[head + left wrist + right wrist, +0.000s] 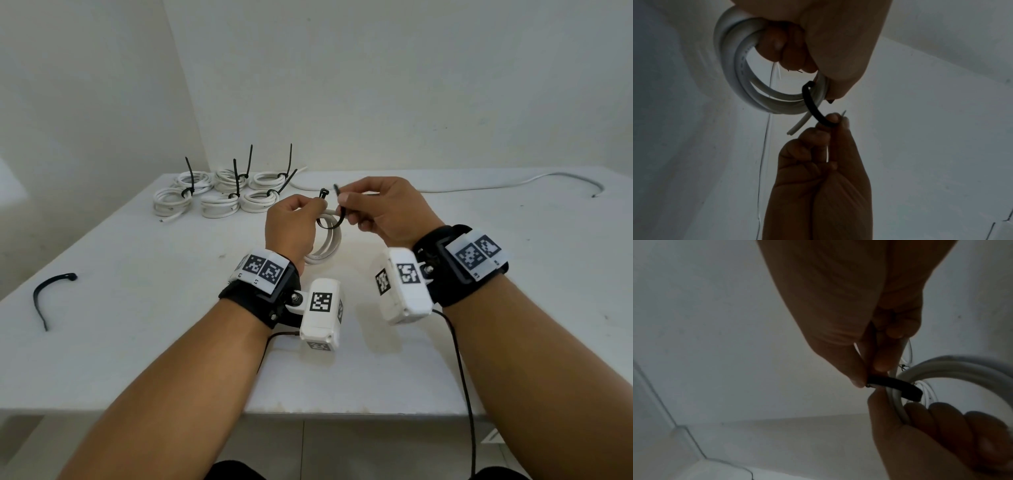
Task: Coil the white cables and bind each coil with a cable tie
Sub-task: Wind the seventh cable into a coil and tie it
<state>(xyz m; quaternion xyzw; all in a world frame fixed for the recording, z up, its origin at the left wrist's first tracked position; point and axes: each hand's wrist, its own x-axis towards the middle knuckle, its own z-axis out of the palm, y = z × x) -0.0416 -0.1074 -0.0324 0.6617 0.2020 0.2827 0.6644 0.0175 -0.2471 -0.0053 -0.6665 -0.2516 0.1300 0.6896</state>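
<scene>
My left hand [294, 222] grips a coil of white cable [325, 245] held upright above the table, fingers curled through its loop [740, 78]. A black cable tie [337, 219] curves around the coil's strands [813, 107]; its head [323, 192] sticks up by my left thumb. My right hand [380, 209] pinches the tie's tail end [337, 190] between thumb and forefinger, just right of the coil. In the right wrist view the black tie [754, 386] crosses the white coil [941, 368] beside the pinching fingertips [879, 365].
Several bound white coils [219, 192] with black ties sticking up lie at the table's back left. A spare black cable tie [48, 294] lies near the left edge. A loose white cable [513, 183] runs along the back right. The table's front edge [342, 409] is below my wrists.
</scene>
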